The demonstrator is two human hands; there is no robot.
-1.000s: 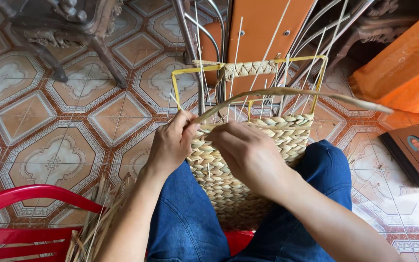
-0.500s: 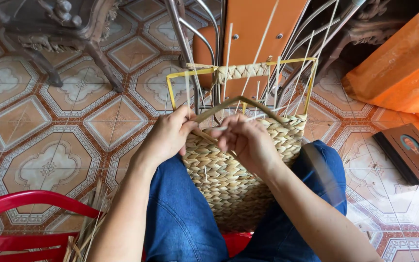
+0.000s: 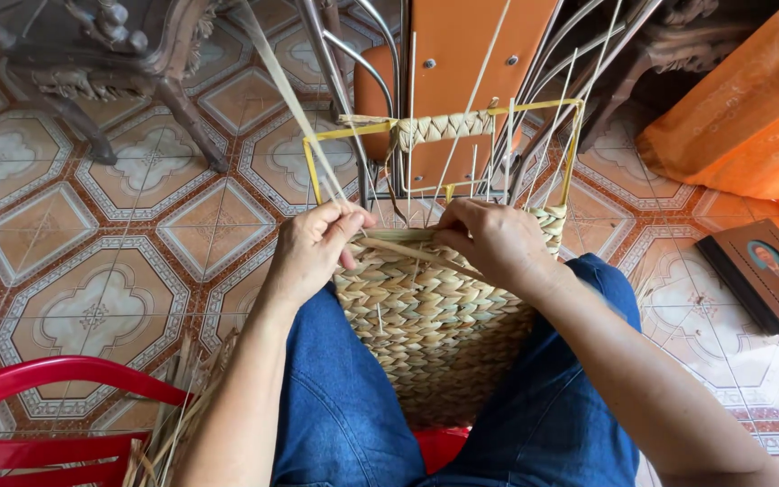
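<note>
One half-woven basket of pale plaited straw (image 3: 435, 316) sat between the person's knees, in blue denim, its finished wall facing the camera. One yellow rectangular wire frame (image 3: 317, 171) stood up from its top edge, with a short plaited band (image 3: 439, 128) wound on the far bar. Thin pale upright stakes rose from the weave; too many crossed to count.

Two hands worked at the rim. Left hand (image 3: 313, 248): fingers curled, pinching one flat straw strand (image 3: 290, 95) that ran up and away to the left. Right hand (image 3: 493, 239): fingers closed on the weave's top edge, a second strand (image 3: 412, 252) passing under it toward the left hand.

Around: one orange chair with metal legs (image 3: 462, 54) just behind the frame, one red plastic chair (image 3: 38, 406) at lower left, one orange cloth (image 3: 750, 108) at right, one dark framed picture (image 3: 768, 271) on the patterned tile floor (image 3: 92, 225), one bundle of loose straw (image 3: 182, 406) by the left knee.
</note>
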